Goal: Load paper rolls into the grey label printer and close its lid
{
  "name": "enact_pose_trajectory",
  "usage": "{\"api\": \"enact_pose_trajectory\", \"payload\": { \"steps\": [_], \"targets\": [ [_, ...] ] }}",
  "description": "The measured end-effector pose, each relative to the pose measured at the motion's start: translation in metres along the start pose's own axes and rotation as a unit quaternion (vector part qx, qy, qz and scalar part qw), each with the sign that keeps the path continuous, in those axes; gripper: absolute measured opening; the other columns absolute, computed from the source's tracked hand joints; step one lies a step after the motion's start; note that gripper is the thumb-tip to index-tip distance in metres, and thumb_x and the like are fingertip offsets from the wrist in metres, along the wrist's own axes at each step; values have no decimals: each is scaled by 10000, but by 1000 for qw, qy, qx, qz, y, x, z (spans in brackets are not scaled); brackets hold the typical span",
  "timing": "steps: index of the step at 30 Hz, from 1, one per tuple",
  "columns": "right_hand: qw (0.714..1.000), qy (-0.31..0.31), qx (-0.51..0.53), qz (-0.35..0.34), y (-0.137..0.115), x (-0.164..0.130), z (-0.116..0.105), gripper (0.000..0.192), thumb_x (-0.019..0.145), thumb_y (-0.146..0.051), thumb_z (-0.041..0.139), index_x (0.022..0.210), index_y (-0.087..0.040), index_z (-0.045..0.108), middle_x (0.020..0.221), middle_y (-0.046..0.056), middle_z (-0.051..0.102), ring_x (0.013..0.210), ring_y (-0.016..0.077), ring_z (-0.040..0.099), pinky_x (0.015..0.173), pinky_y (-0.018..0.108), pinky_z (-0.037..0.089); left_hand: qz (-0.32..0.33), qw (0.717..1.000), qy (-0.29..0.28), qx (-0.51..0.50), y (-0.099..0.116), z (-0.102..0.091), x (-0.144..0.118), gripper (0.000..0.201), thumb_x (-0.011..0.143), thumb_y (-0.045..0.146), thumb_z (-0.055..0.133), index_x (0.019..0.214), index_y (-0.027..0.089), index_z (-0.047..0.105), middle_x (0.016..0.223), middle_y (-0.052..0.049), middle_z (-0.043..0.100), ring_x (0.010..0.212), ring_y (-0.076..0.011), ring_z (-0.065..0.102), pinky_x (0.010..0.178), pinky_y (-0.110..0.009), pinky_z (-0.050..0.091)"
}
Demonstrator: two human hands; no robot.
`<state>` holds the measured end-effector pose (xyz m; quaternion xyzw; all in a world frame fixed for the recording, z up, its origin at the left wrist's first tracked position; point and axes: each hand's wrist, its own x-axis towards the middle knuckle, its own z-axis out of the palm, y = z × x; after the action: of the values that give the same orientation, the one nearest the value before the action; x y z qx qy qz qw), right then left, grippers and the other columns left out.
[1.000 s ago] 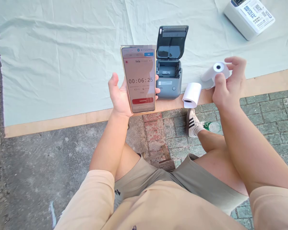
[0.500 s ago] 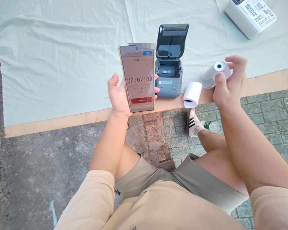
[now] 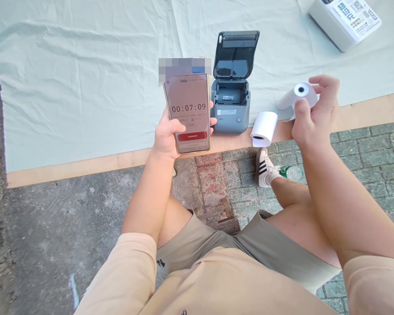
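— What's in hand, nearest first?

— I have my left hand (image 3: 167, 139) wrapped around the phone (image 3: 188, 111), thumb on its smooth glass, timer showing. My right hand (image 3: 312, 117) pinches a white paper roll (image 3: 298, 94).

— And beyond?

— A second roll (image 3: 263, 128) lies at the wooden table (image 3: 85, 164) edge, beside the grey plastic printer (image 3: 231, 94), lid up on creased cloth (image 3: 85, 78). I judge loading needs the roll lowered into that bay.
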<state>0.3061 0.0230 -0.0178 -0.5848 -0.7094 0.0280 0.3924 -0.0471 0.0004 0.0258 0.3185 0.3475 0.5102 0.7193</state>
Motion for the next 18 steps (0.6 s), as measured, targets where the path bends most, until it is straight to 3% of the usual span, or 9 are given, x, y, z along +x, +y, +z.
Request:
{"api": "enact_pose_trajectory", "payload": {
  "steps": [3, 6, 9, 12, 15, 16, 18],
  "targets": [
    [1000, -12, -5, 13, 1, -1, -1, 494, 888, -272, 560, 1372, -174, 538, 1115, 130, 659, 992, 290, 648, 988, 539, 529, 0, 1000, 1, -7, 0, 1, 1, 567, 673, 260, 675, 1239, 223, 690, 1155, -61, 852, 977, -307, 856, 845, -444, 716],
    [1000, -11, -7, 13, -1, -1, -1, 489, 893, -304, 543, 1366, -179, 534, 1112, 130, 661, 984, 297, 647, 986, 551, 524, -21, 1000, 10, -21, 0, 3, 3, 408, 838, 389, 649, 1196, 206, 711, 1112, -60, 859, 899, -249, 854, 762, -356, 708],
    [999, -8, -16, 33, -7, 1, -1, 495, 870, -293, 538, 1353, -181, 542, 1120, 147, 682, 954, 300, 643, 966, 538, 517, -32, 998, 48, -14, 0, 6, 5, 388, 977, 496, 523, 1147, 203, 712, 1054, -58, 850, 832, -223, 841, 720, -343, 696],
    [996, -8, -36, 82, -14, 2, 0, 514, 822, -221, 562, 1335, -195, 545, 1146, 164, 691, 978, 308, 646, 974, 518, 507, -13, 997, 68, 13, 3, 6, 7, 324, 912, 361, 533, 1155, 225, 697, 1061, -54, 838, 843, -242, 835, 756, -402, 688],
    [994, -10, -39, 102, -17, 2, 2, 530, 801, -204, 571, 1330, -205, 543, 1165, 162, 690, 1008, 312, 649, 974, 506, 502, 27, 997, 66, 7, 12, 0, 7, 548, 617, 190, 559, 1150, 240, 674, 1055, -41, 840, 869, -271, 828, 804, -465, 675],
    [995, -7, -33, 96, -16, 2, 2, 535, 795, -212, 571, 1329, -199, 546, 1158, 164, 690, 1013, 316, 651, 973, 510, 501, 22, 998, 63, 0, 16, -3, 7, 511, 610, 223, 566, 1110, 240, 672, 1059, -46, 843, 911, -290, 828, 828, -487, 676],
    [997, 2, -23, 79, -15, 2, 2, 536, 793, -238, 569, 1326, -183, 560, 1141, 175, 694, 1008, 324, 654, 971, 519, 499, 20, 995, 98, 14, 24, -9, 8, 288, 769, 343, 566, 1018, 248, 675, 1053, -40, 839, 982, -274, 799, 961, -486, 676]
  ]
}}
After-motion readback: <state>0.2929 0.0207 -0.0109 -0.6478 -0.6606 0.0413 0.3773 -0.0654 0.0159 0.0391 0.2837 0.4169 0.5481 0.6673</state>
